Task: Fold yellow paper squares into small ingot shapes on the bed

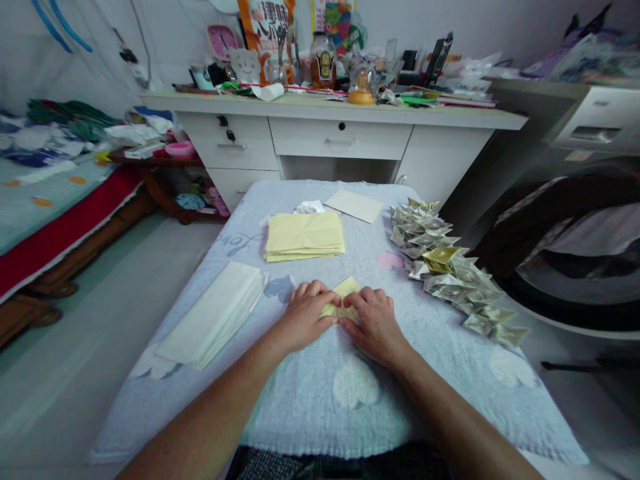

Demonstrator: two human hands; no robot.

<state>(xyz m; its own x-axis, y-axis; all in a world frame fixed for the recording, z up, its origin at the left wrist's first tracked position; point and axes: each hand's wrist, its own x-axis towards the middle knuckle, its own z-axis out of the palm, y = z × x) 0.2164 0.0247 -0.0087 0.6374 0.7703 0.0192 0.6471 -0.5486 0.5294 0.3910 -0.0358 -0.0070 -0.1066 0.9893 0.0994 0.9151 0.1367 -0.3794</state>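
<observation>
A small piece of yellow paper [346, 288], partly folded, lies on the cloth-covered table [310, 387] between my two hands. My left hand [309, 315] pinches its left side, thumb and fingers close together. On the right side my right hand [374, 320] grips it the same way. The fingers hide much of the paper's lower part. Beyond them sits a stack of yellow paper sheets [305, 235]. Left of my left hand lies a stack of long, pale folded sheets [215, 313]. Rows of folded silvery paper shapes [450, 267] stand to the right, one of them gold.
A pale card [354, 205] and a crumpled white tissue [310, 207] lie at the table's far end. Behind is a white desk [345, 137] crowded with jars and small items. A washing machine [575, 200] stands at right, a bed [55, 200] at left.
</observation>
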